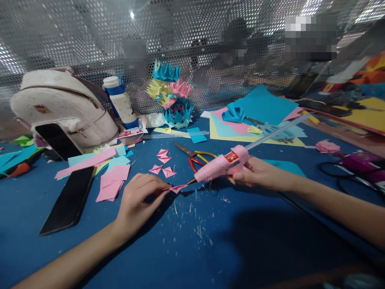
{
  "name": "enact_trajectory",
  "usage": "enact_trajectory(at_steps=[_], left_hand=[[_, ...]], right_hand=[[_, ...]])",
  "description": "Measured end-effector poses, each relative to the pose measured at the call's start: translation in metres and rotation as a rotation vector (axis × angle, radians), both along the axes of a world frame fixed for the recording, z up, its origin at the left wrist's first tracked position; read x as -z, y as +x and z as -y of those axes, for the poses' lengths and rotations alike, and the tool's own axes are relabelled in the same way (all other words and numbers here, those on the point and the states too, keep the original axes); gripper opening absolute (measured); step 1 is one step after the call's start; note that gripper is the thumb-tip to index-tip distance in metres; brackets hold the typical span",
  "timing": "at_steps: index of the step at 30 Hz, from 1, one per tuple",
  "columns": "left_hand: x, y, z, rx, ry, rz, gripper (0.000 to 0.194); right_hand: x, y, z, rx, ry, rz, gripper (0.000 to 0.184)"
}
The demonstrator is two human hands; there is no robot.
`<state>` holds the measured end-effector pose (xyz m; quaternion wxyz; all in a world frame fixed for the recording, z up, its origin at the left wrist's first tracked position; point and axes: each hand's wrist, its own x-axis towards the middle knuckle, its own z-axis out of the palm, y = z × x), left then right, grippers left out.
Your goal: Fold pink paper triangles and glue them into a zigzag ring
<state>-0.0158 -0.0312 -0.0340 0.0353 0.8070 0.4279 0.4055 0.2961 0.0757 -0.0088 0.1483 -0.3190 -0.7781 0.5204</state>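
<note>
Pinching a folded paper (178, 188) over the table (192, 249) in my left hand (140, 196), I grip the glue gun (212, 167) in my right hand (254, 172); four pieces (169, 172) are folded, squares (112, 180) nearer the left edge aren't.

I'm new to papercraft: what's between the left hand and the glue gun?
The head view shows a folded pink paper there, pinched by the left hand, pointing toward the glue gun.

Saw blue tabletop (144, 257), grey perforated screen (186, 24) standing behind it. One small bright light (132, 15) shone upper left; pale glare (313, 7) streaked the top right corner.
</note>
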Motion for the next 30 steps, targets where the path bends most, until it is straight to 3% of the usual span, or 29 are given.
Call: enact_trajectory(at_steps=[30], left_hand=[[0.0023,-0.0014,-0.0003,0.012,-0.012,0.02,0.006]], right_hand=[[0.0028,-0.0021,-0.0008,0.007,0.026,0.057,0.062]])
